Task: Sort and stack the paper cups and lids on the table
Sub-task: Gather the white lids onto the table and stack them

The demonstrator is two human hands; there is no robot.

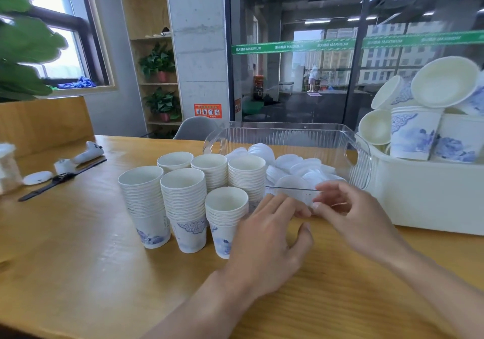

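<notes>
The wooden table (78,260) carries everything. At its right end stands a white tub (432,197) heaped with loose printed paper cups (415,134), tipped at all angles and not yet sorted. Left of the tub, touching or just beside it, sits a clear plastic bin (288,134) with its long side running left to right across the view; white lids (296,168) lie scattered over its floor. Left of the bin, six stacks of nested cups (183,202) stand upright, close together.

The bin lies directly ahead of both hands, its near wall at the fingertips, so the lids are a short reach forward and over that wall. The loose cups are well off to the right, nearer the right hand.

The left hand (269,236) lies spread, fingers fairly straight, its tips on or just against the bin's near wall; it grips nothing. The right hand (353,213) has its fingers loosely curled at the rim of the same wall; whether it pinches the rim or a lid, I cannot tell.
</notes>
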